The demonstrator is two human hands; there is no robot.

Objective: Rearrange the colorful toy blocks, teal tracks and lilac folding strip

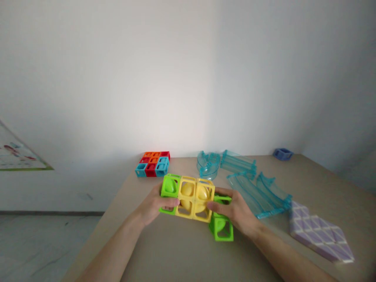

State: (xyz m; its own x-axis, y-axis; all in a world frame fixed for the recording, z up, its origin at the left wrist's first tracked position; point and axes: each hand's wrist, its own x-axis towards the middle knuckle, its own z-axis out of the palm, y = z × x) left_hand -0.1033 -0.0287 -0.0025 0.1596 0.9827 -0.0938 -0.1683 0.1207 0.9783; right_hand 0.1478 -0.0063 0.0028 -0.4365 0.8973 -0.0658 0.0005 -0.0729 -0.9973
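Observation:
Between my two hands is a joined block of hollow toy cubes, yellow in the middle and right with green at the left end. My left hand grips the green end, its thumb lying across the front. On the right side, my right hand holds the yellow end with its thumb on the front face. Green cubes show beside and below my right fingers; whether they are joined to the yellow ones I cannot tell.
A block of orange, red and blue cubes lies at the back left. Clear teal track pieces and a round teal piece lie behind and right. A purple patterned pad and a blue cube are at right. A wall closes the back.

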